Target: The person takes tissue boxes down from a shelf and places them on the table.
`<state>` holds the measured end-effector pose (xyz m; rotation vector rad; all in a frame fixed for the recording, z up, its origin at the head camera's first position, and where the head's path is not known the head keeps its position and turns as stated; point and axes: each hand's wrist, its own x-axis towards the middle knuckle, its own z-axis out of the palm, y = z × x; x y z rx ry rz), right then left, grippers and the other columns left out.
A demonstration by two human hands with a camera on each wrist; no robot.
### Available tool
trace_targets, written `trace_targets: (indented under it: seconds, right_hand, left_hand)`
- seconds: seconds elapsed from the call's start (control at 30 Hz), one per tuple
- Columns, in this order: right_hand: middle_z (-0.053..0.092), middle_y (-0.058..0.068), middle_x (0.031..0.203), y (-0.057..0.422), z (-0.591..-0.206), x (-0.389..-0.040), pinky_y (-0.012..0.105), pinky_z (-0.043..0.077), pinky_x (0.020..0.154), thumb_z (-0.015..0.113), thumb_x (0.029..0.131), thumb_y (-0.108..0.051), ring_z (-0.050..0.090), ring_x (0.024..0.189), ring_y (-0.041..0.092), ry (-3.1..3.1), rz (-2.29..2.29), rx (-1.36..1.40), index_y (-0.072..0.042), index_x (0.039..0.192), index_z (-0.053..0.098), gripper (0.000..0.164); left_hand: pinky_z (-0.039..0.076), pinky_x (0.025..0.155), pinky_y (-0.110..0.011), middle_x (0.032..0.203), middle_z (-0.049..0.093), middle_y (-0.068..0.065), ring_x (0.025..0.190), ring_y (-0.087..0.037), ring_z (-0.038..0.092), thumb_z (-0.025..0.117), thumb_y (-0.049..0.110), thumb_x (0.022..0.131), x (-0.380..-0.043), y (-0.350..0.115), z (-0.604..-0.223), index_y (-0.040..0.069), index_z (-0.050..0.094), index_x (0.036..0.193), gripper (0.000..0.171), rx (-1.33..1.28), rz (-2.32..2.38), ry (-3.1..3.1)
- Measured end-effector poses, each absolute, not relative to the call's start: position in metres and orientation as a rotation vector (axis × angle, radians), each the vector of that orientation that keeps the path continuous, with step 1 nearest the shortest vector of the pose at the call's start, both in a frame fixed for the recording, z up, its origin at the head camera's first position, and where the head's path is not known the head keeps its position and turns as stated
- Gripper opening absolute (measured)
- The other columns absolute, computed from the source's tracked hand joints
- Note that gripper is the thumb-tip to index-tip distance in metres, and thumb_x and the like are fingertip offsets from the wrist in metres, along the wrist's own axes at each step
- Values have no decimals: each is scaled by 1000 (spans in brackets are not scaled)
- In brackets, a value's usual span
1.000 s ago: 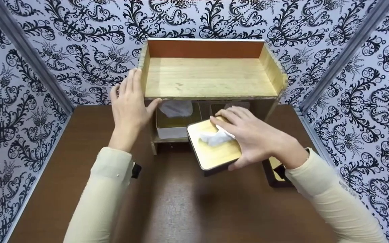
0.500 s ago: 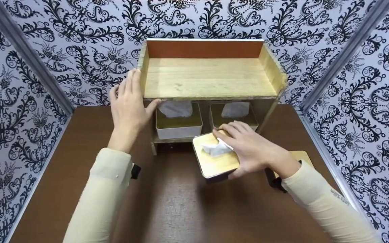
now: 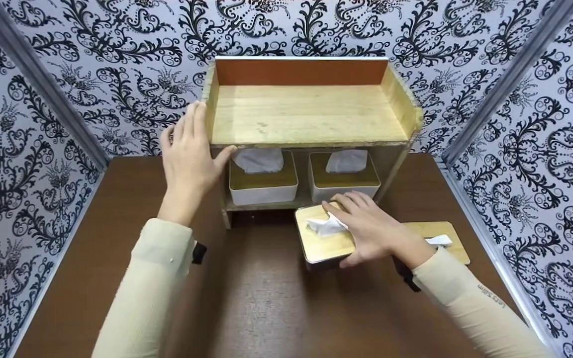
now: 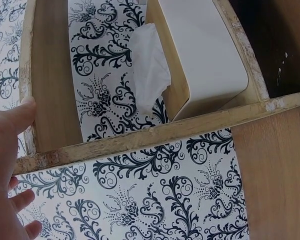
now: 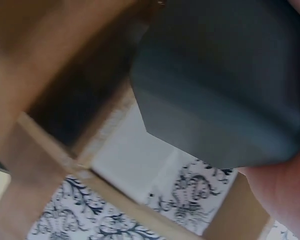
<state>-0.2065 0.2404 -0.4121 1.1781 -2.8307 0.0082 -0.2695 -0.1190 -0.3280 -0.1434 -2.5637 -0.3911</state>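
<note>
The right hand's fingers (image 3: 348, 201) were spread across one dark-sided tissue box (image 3: 322, 243), thumb at the near side, holding it just in front of the shelf unit (image 3: 311, 117), apparently above the table (image 3: 261, 303). That wide, one-handed hold might slip if the thumb lost purchase; brought farther back, a corner could strike the right white box (image 3: 334, 180) or the lower board's edge. The right forearm also passed near the second wooden-lidded box (image 3: 430, 230) and could nudge it. The left hand (image 3: 187, 149) lay fairly straight-fingered along the unit's left side, thumb at the front edge; too firm a push might shift the unit.

In all, there were four boxes: one held, one on the table, two white ones, including the left white box (image 3: 264, 193), on the lower level.
</note>
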Motion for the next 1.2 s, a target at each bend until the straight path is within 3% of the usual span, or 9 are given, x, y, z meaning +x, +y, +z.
trace_targets:
  seconds: [0.67, 1.2]
  right_hand:
    - [40, 24, 147, 276, -488, -196, 58, 25, 114, 79, 53, -70, 37, 135, 47, -2980, 97, 1044, -10, 152, 34, 124]
    - [37, 23, 150, 300, -522, -203, 59, 22, 116, 80, 54, -69, 33, 137, 46, -2989, 216, 914, -12, 153, 32, 124]
  left_hand:
    - [23, 116, -50, 162, 26, -6, 142, -27, 35, 67, 59, 83, -270, -120, -329, 14, 17, 156, 99, -152, -379, -2571]
    - [22, 117, -50, 162, 25, -5, 143, -27, 34, 67, 59, 83, -271, -119, -329, 14, 18, 156, 99, -148, -385, -2581]
